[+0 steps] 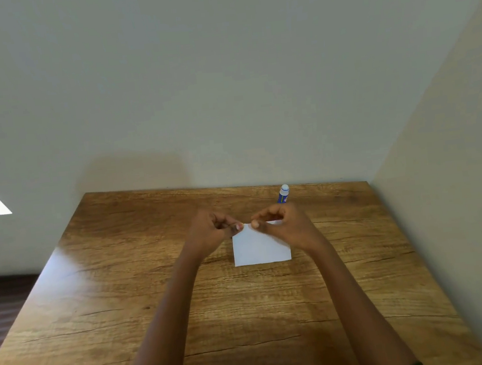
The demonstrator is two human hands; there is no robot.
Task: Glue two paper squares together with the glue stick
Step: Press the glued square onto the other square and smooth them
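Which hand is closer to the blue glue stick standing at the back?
Right. The right hand sits just in front of the blue-and-white glue stick; the left hand is farther off, to its left.

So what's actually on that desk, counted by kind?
Glue stick: 1, standing upright at the far edge of the wooden table.
White paper: 1 visible piece; whether a second square lies under it cannot be told.
Hands: 2, the left hand and right hand, both pinching the paper's far edge.
Total: 4.

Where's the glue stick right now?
In the head view, the glue stick stands upright near the table's far edge, just beyond the right hand, untouched.
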